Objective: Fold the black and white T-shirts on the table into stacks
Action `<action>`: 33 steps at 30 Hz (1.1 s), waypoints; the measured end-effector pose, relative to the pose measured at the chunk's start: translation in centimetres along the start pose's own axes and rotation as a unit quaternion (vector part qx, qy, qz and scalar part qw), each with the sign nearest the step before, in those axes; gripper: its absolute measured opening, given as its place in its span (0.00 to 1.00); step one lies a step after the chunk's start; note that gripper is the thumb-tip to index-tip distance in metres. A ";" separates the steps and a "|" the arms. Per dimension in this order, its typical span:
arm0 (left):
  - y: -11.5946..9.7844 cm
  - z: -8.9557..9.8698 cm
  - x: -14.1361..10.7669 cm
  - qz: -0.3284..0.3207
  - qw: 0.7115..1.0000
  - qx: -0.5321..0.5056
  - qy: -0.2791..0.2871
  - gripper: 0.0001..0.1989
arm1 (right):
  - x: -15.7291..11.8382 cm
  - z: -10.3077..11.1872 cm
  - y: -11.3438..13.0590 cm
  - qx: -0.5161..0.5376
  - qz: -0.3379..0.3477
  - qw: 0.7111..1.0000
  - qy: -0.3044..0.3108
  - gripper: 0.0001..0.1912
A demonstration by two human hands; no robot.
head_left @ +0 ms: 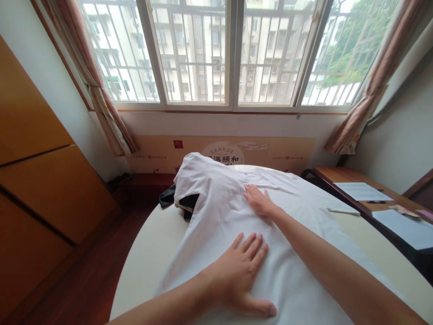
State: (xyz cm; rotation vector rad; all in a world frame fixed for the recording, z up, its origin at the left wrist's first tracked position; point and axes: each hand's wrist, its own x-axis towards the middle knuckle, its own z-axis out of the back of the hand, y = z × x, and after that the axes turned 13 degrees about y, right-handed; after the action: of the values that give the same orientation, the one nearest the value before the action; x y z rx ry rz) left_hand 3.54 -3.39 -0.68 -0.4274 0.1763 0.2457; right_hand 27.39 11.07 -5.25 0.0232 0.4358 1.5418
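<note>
A white cloth garment [230,214] lies spread over a round cream table [142,262], with wrinkles across it. Its far left part is raised over a dark object [167,196], which shows at the edge and through an opening in the cloth. My left hand [238,271] rests flat on the near middle of the garment, fingers spread and thumb out to the right. Farther away, my right hand [259,201] lies on the cloth with its fingers stretched toward the upper left. Neither hand has hold of anything that I can see.
At the right, a wooden side table [341,175] bears papers [363,191] and a pen. A thin white object [343,211] lies on the round table's right side. Wooden cabinets [43,194] stand left. Beyond are a printed board [287,151], barred windows and curtains.
</note>
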 end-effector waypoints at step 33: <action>1.0 -1.3 0.4 0.006 0.996 0.088 0.007 0.44 | 12.0 2.3 2.7 0.007 -0.005 0.999 -0.042 0.34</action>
State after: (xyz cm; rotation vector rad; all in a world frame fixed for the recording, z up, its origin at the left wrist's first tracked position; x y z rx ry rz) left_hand 3.52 -2.98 -2.37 -0.2530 0.2125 0.2371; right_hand 25.08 23.36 -5.49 0.0971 0.3792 1.5216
